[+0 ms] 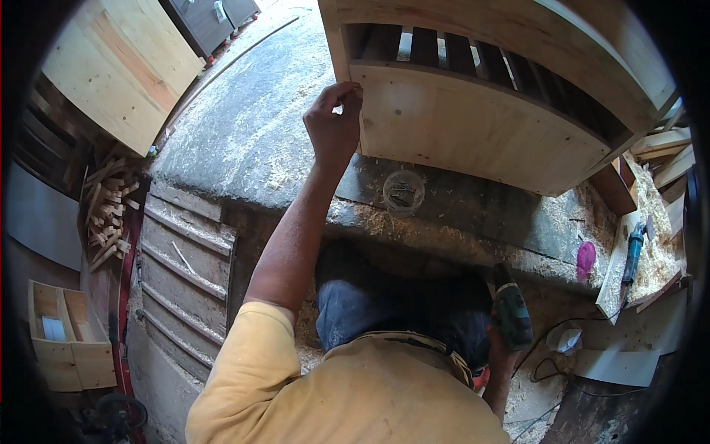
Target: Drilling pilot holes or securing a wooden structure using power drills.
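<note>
My left hand (335, 123) is raised to the left edge of a pale wooden furniture piece (438, 116), its thumb and fingertips pinched together against the corner. Whether a small item sits between those fingertips is too small to tell. Down by my right thigh, my right hand (499, 345) grips a green cordless drill (511, 311), its front end pointing away from me. On the ledge below the furniture's front panel stands a clear plastic tub (404, 192) with several screws inside. Dark slats (424, 47) show through the opening above that panel.
Wood shavings cover the concrete floor (249, 122). An angle grinder (632, 255) lies on a board at right, near a pink object (585, 260). Offcuts (111, 213) are piled at left beside a large wooden panel (125, 72). A divided wooden box (72, 338) stands lower left.
</note>
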Available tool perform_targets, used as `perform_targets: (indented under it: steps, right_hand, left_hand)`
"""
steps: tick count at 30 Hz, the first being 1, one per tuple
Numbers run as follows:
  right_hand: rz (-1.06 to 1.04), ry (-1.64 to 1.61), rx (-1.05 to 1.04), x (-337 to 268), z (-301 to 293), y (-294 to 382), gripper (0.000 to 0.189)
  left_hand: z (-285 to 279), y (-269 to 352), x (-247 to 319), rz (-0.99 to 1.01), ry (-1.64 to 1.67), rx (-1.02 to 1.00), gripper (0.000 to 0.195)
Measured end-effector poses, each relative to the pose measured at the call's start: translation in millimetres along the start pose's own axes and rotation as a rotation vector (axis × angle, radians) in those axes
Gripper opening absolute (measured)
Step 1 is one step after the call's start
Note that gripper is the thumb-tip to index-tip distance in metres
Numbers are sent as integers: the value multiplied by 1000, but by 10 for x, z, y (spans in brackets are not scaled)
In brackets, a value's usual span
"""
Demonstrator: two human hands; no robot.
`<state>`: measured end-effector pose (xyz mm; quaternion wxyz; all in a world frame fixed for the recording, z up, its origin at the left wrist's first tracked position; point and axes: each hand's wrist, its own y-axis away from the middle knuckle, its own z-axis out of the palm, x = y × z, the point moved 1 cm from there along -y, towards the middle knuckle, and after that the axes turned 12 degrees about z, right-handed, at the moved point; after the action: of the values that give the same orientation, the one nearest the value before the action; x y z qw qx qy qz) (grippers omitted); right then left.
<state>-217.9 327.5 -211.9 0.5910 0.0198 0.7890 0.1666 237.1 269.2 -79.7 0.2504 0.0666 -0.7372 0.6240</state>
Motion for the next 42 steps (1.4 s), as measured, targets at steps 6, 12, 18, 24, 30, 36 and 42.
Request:
perform_targets:
  steps: [6,12,18,24,30,36,42]
  right_hand:
    - [-19,-19,64,37,-93,29,44]
    - [4,182,68,136,-109,-111,57]
    - [-61,103,38,-317,-41,-38,64]
    - [-64,72,29,-189,-55,-79,64]
    - [-1,205,30,269,-105,-182,58]
    - [-25,103,16,114,-17,-163,44]
    - [-55,95,42,-55,63,-183,42]
  left_hand:
    - [213,-33,-110,-9,76,70,14]
    - [105,-49,-382,-1,49,51,11]
    - [205,-96,-196,292,-127,31,13]
    - [197,-14,-229,411,-259,-132,11]
    - [118,29,-323,458,-175,-108,16]
    - [123,-27,-256,199,-66,-26,9]
    - [112,20,-279,-322,165,-35,18]
